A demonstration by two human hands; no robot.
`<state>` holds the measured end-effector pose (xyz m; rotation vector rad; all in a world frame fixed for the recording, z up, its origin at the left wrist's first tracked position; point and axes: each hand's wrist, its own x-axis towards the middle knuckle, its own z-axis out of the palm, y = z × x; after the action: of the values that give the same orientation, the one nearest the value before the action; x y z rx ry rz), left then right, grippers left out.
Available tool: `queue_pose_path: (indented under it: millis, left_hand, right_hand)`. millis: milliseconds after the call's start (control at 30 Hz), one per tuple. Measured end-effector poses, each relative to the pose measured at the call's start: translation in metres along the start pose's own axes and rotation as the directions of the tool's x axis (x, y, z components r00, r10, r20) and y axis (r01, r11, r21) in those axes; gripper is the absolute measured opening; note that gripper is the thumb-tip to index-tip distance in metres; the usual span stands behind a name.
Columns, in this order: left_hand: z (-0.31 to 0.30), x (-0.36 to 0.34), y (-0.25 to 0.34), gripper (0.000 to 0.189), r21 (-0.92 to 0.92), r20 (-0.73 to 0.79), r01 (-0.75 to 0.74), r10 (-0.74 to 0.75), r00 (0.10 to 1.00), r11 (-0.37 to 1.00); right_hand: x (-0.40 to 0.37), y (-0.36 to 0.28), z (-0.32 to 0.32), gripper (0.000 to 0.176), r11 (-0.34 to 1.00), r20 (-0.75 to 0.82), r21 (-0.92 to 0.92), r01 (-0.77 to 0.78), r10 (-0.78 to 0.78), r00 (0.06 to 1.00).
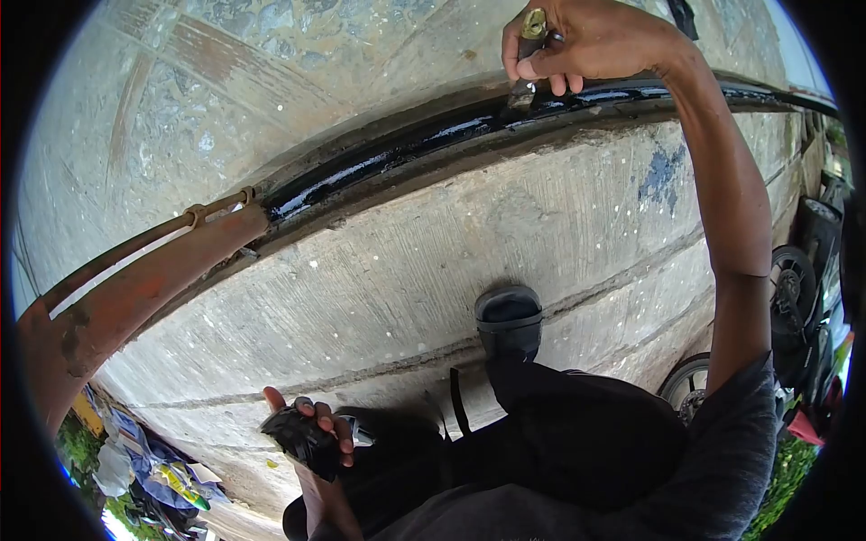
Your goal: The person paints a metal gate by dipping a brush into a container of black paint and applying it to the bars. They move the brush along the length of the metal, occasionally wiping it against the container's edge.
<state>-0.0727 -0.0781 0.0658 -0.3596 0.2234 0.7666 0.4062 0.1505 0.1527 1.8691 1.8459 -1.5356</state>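
Observation:
My right hand (595,43) grips the handle of a paintbrush (533,27), fingers closed around it. The bristles of the brush point down and touch a long pipe (424,140) coated in wet, glossy black. At lower left, my left hand (325,424) is wrapped around a small black-smeared container (305,440). What is inside it cannot be made out. The black coat on the pipe ends at the left, where a bare reddish-brown metal post (162,284) meets it.
A thin rusty rod (117,252) runs beside the post. Below the pipe lies a concrete slab (379,270) with a groove; my shoe (508,316) stands on it. Motorcycles (794,279) are parked at right. Bags and cloths (162,460) lie at lower left.

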Motion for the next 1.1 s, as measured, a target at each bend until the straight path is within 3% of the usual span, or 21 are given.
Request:
queue_pose_path:
  millis: [33, 133, 167, 267, 367, 433, 667, 700, 767, 867, 933, 1000, 1100]
  left_hand:
    - [0.001, 0.0, -0.001, 0.09, -0.001, 0.0, 0.0, 0.0, 1.0, 1.0]
    - [0.001, 0.001, -0.003, 0.091, -0.002, 0.026, -0.009, 0.009, 1.0, 1.0]
    - [0.001, 0.002, -0.004, 0.09, 0.022, 0.015, -0.005, 0.005, 1.0, 1.0]
    - [0.006, 0.008, -0.004, 0.088, 0.075, -0.006, 0.001, -0.001, 1.0, 0.997]
    - [0.007, 0.009, -0.003, 0.089, 0.052, 0.01, -0.01, 0.009, 1.0, 0.999]
    - [0.0, 0.008, -0.001, 0.092, -0.019, 0.025, -0.009, 0.01, 1.0, 1.0]
    - [0.005, 0.033, 0.001, 0.087, 0.056, 0.01, 0.007, -0.008, 1.0, 0.998]
    - [0.004, 0.035, 0.003, 0.087, 0.052, 0.002, 0.007, -0.007, 1.0, 0.999]
    - [0.002, 0.039, 0.006, 0.087, 0.043, -0.014, 0.01, -0.009, 1.0, 0.999]
    - [-0.004, 0.044, 0.009, 0.087, 0.026, -0.051, 0.009, -0.007, 0.999, 1.0]
    - [-0.003, 0.047, 0.009, 0.087, 0.006, -0.093, 0.004, -0.004, 0.996, 1.0]
    - [-0.008, 0.048, 0.011, 0.086, 0.006, -0.093, -0.005, 0.005, 0.996, 1.0]
    - [-0.005, 0.054, 0.013, 0.086, 0.01, -0.114, -0.014, 0.016, 0.993, 1.0]
  right_hand:
    - [0.006, 0.015, -0.004, 0.018, 0.998, 0.024, -0.046, 0.032, -0.031, 0.999]
    - [-0.006, 0.009, -0.015, 0.018, 0.986, 0.022, 0.052, 0.156, -0.157, 0.987]
    - [-0.005, 0.002, -0.01, 0.019, 0.996, -0.011, -0.012, 0.083, -0.083, 0.996]
    - [0.003, 0.01, -0.009, 0.02, 0.991, 0.116, 0.069, 0.117, -0.124, 0.985]
    - [0.002, 0.016, -0.017, 0.021, 0.997, 0.112, 0.005, 0.071, -0.072, 0.991]
    - [0.006, 0.028, -0.011, 0.022, 0.993, 0.065, 0.08, 0.089, -0.095, 0.993]
    - [0.002, 0.034, -0.024, 0.024, 0.996, 0.067, 0.085, -0.02, 0.014, 0.998]
    - [0.0, 0.031, -0.024, 0.024, 0.997, 0.048, 0.073, -0.018, 0.015, 0.999]
    - [0.008, 0.033, -0.025, 0.022, 0.991, 0.165, 0.081, 0.103, -0.116, 0.979]
    - [0.017, 0.021, -0.02, 0.02, 0.998, 0.152, -0.013, 0.064, -0.061, 0.987]
    - [0.016, 0.035, -0.024, 0.02, 0.983, 0.104, 0.076, 0.165, -0.173, 0.979]
    - [0.023, 0.036, -0.036, 0.02, 0.976, 0.223, 0.201, 0.084, -0.129, 0.966]
    - [0.026, 0.029, -0.033, 0.022, 0.969, 0.209, 0.234, 0.086, -0.137, 0.968]
